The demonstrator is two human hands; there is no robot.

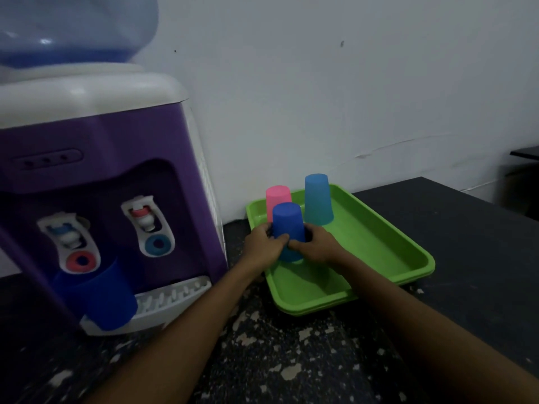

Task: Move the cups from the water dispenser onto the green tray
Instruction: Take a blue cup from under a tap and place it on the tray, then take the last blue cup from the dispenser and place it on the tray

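My left hand [264, 246] and right hand [313, 247] both clasp the upside-down dark blue cup [287, 225] on the green tray [379, 246]. Just behind stand an inverted pink cup [278, 196] and light blue cup [318, 199]. Another blue cup [99, 298] sits on the water dispenser [96, 141], left across the tabletop [291, 360].

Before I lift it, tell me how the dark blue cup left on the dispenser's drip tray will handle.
The dark blue cup looks like thin plastic, so probably light and slightly squeezable. It stands tilted at the drip tray edge, so a nudge may tip it. Its smooth tapered wall could slip; grip it firmly.
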